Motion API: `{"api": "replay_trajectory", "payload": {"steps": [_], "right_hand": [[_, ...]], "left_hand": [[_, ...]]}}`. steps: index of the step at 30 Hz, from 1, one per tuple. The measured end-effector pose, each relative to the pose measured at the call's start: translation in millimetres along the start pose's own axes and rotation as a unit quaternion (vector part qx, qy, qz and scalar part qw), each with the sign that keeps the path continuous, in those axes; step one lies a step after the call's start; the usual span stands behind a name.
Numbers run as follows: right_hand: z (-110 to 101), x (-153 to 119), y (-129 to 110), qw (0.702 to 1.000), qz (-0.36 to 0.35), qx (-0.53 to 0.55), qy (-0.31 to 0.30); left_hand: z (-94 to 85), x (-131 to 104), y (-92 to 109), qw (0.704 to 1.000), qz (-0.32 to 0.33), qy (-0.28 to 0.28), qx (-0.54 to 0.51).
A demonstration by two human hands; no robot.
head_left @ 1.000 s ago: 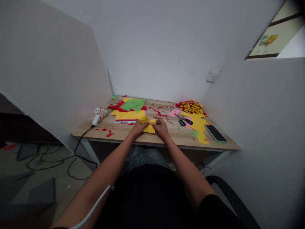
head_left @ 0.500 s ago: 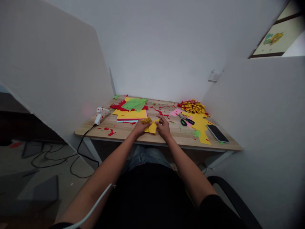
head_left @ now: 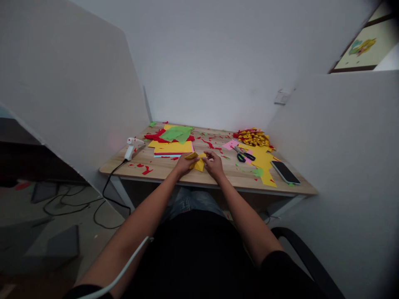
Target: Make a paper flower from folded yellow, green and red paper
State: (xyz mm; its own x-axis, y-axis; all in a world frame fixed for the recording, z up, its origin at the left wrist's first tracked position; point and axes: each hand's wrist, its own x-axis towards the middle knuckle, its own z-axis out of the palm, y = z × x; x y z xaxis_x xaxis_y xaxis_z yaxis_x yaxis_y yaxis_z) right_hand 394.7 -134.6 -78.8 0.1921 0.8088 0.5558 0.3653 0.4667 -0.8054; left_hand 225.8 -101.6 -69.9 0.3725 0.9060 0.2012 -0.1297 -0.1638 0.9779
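A creased piece of yellow paper (head_left: 200, 164) is held between both hands just above the table's front edge. My left hand (head_left: 183, 165) grips its left part, thumb on top. My right hand (head_left: 213, 164) pinches the right edge with thumb and fingers. Behind the left hand lies a stack of yellow, red and light blue sheets (head_left: 174, 148), with green paper (head_left: 177, 133) on red paper at its back. Black-handled scissors (head_left: 245, 155) rest on pink and yellow paper to the right of the right hand.
On the wooden table (head_left: 165, 171) are a white glue gun (head_left: 131, 148) with a black cord at left, red scraps, yellow paper (head_left: 260, 161), a pile of red and yellow folded pieces (head_left: 254, 138) and a phone (head_left: 284, 172) at right. Partitions flank the table.
The yellow paper has changed shape between my fingers, with its lower part now narrower and more folded. Both hands still hold it. The whole view has shifted slightly.
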Motion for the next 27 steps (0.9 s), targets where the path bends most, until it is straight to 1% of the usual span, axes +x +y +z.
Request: {"api": "replay_trajectory", "payload": {"steps": [4, 8, 12, 16, 22, 27], "right_hand": [[-0.3, 0.1, -0.2, 1.000, 0.002, -0.010, -0.025], [0.1, -0.6, -0.4, 1.000, -0.001, -0.004, -0.020], [0.3, -0.2, 1.2, 1.000, 0.001, 0.001, 0.007], [-0.3, -0.1, 1.0, 1.000, 0.002, -0.002, 0.017], [-1.0, -2.2, -4.2, 1.000, -0.002, 0.001, 0.006], [-1.0, -2.8, -4.4, 1.000, -0.010, -0.011, -0.015]], "left_hand": [[-0.3, 0.7, 1.0, 0.999, -0.015, -0.041, 0.027], [-0.6, 3.7, 2.9, 0.997, -0.021, -0.059, 0.037], [-0.8, 7.1, 1.7, 0.997, -0.027, -0.057, 0.034], [-1.9, 8.4, -1.2, 0.998, -0.035, -0.043, 0.022], [-3.5, 8.7, -5.7, 0.999, -0.046, -0.005, 0.008], [-4.3, 8.3, -6.6, 0.997, -0.070, -0.024, 0.012]]}}
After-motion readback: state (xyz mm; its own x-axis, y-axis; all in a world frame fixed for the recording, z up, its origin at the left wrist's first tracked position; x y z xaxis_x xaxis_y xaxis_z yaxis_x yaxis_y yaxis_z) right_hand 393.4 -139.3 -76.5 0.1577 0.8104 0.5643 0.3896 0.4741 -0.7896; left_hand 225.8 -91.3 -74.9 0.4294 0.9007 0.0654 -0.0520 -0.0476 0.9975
